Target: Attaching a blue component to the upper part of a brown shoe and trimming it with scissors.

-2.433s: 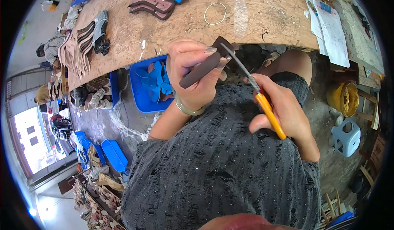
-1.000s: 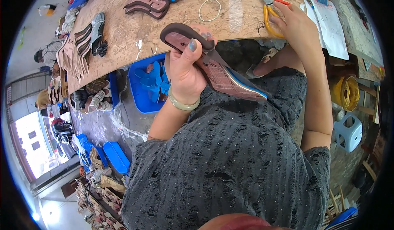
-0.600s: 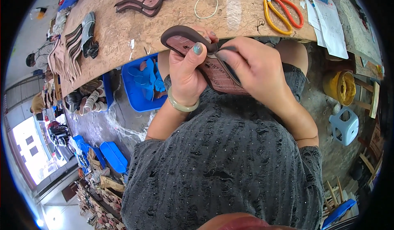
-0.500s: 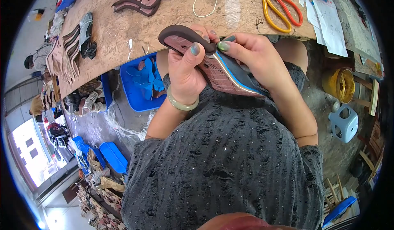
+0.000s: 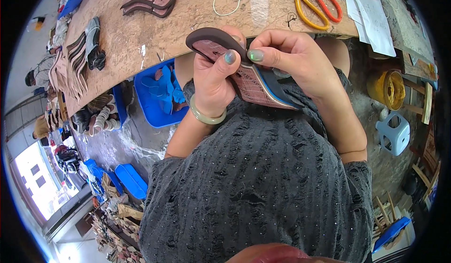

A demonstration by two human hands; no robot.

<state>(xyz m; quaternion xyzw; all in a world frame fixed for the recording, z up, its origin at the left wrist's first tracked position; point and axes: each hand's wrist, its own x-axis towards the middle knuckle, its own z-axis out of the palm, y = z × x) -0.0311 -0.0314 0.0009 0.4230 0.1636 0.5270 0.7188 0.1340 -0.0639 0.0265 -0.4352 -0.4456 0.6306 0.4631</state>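
My left hand [image 5: 213,80], with a pale bangle at its wrist, grips a curved shoe sole [image 5: 253,87] above my lap. The sole has a pinkish-brown gridded face, and its long side shows a light line beside a blue layer. Dark brown edging [image 5: 204,34] wraps round the end nearer the bench. At the sole's side, where this edging stops, my right hand [image 5: 298,61] is closed in a pinch, thumb against forefinger. The small bit between those fingertips is mostly hidden, but it appears to be the edging's end. Some left fingers disappear behind the sole.
On the wooden bench [image 5: 127,51] lie similar soles [image 5: 150,0], a pale elastic ring [image 5: 214,2], a red-and-yellow-handled cutting tool [image 5: 331,1], papers [image 5: 376,28] and several curved strips [image 5: 70,70]. Below stand a blue tub [image 5: 159,117], yellow bucket [image 5: 378,89] and stool [image 5: 393,134].
My right thumb and forefinger have shifted slightly along the sole's side and are pinched closer together. The sole has turned slightly in my left hand, which keeps its grip.
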